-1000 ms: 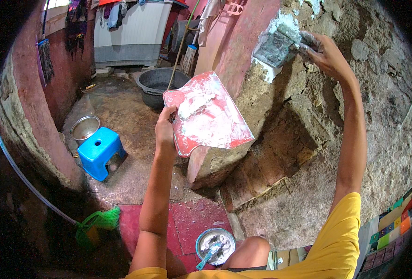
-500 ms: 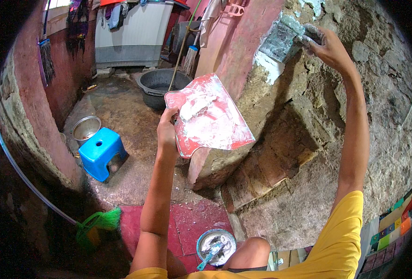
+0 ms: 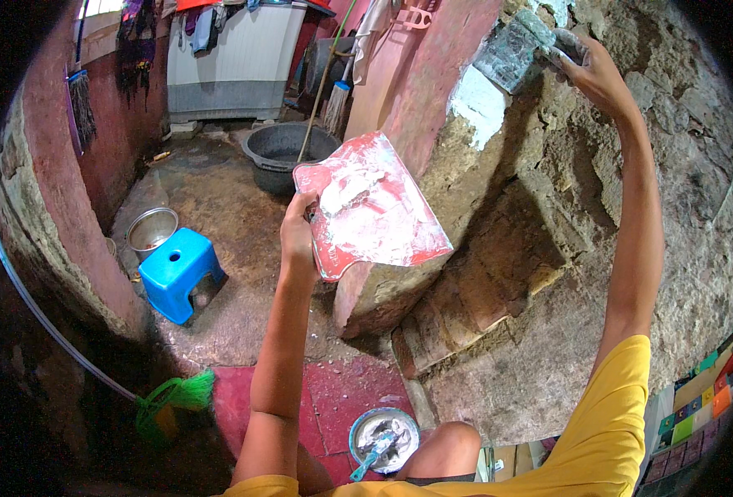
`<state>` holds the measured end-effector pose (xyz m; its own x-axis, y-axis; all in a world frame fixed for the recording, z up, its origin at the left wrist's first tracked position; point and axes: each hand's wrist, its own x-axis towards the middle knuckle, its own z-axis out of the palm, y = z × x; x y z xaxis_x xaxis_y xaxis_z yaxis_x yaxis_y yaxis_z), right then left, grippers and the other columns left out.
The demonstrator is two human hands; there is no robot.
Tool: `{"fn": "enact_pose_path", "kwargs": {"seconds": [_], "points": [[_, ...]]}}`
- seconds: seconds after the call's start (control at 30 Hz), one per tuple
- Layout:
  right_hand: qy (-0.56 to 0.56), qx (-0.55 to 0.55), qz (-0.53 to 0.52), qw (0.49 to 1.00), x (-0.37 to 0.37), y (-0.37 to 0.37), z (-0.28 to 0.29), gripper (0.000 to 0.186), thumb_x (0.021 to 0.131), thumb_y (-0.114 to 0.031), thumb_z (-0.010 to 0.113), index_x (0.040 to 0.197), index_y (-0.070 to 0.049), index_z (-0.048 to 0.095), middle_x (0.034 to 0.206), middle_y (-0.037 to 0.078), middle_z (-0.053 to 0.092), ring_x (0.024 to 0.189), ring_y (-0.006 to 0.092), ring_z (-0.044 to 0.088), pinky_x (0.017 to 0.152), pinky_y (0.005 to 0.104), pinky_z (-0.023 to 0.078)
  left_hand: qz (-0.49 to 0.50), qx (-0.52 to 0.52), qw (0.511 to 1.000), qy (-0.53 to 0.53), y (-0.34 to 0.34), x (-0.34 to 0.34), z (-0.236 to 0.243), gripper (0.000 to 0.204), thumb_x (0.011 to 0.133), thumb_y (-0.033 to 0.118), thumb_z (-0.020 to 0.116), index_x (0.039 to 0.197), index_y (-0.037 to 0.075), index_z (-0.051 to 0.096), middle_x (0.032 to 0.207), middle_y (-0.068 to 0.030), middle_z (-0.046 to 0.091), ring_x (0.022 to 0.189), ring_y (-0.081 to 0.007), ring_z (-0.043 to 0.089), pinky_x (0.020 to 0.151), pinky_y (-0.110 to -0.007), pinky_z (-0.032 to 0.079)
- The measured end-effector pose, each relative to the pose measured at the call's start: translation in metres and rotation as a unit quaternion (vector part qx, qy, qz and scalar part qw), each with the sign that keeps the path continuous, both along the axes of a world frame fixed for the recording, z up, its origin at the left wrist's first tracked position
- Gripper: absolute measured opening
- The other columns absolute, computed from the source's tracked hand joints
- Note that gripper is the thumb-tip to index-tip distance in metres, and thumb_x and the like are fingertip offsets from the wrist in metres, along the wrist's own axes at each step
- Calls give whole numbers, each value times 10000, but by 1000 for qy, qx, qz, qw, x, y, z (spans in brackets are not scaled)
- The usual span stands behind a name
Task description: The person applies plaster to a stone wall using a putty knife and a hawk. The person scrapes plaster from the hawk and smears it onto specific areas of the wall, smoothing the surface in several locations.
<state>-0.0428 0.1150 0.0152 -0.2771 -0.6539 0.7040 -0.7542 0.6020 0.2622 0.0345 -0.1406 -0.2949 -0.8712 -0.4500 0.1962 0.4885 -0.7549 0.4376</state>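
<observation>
My left hand (image 3: 298,240) grips the edge of a flat red board (image 3: 371,207) smeared with white plaster, held up in front of me. My right hand (image 3: 592,73) is raised high against the rough stone wall (image 3: 631,182) and holds a flat steel trowel (image 3: 514,50), whose blade lies on the wall just above a fresh white plaster patch (image 3: 477,106). Part of the trowel handle is hidden inside the hand.
A small bowl of white plaster with a blue-handled tool (image 3: 383,439) stands on the red floor by my knee. A blue plastic stool (image 3: 178,272), a metal pot (image 3: 151,232), a dark basin (image 3: 282,151) and a green broom (image 3: 172,402) lie to the left.
My right hand has carried the trowel up and to the right along the wall, leaving the white patch below it. The red board has shifted slightly in my left hand.
</observation>
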Motion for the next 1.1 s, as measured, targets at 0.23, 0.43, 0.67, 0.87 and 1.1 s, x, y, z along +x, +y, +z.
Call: {"fn": "enact_pose_path", "kwargs": {"seconds": [0.23,0.43,0.67,0.87,1.1], "points": [[-23,-35,-19,999,-2,20,22,406,808,-299,495,1118,-41,449,874,69,558,742,129,515,644,261,423,-16,8,1000,11,9,5,11,217,785,165,411,888,-10,490,792,-79,541,670,-183,569,610,-290,491],[-147,-63,54,986,7,21,1,309,812,-194,494,1075,-33,481,816,19,564,635,69,505,563,212,427,-12,14,1000,-1,-6,-6,-6,227,777,164,421,892,-17,498,798,-85,546,668,-185,567,612,-289,490],[-106,30,-39,993,23,-5,-25,397,786,-177,525,1134,-19,417,862,91,546,743,157,528,652,281,437,-8,11,1000,-4,-3,1,0,214,771,178,442,869,-1,507,788,-69,538,673,-172,550,629,-288,471],[-59,3,49,997,-24,7,-31,343,721,-123,546,1036,1,491,889,146,564,796,210,535,738,301,411,-11,14,1000,6,-3,0,2,219,772,191,449,887,14,507,807,-62,536,700,-167,542,644,-283,455],[28,8,-7,1000,-31,6,-31,341,732,-146,540,1037,-3,494,859,148,565,769,229,534,708,301,414,9,9,999,-30,-2,0,1,219,778,187,443,891,9,499,803,-58,525,698,-163,536,636,-289,460]]}}
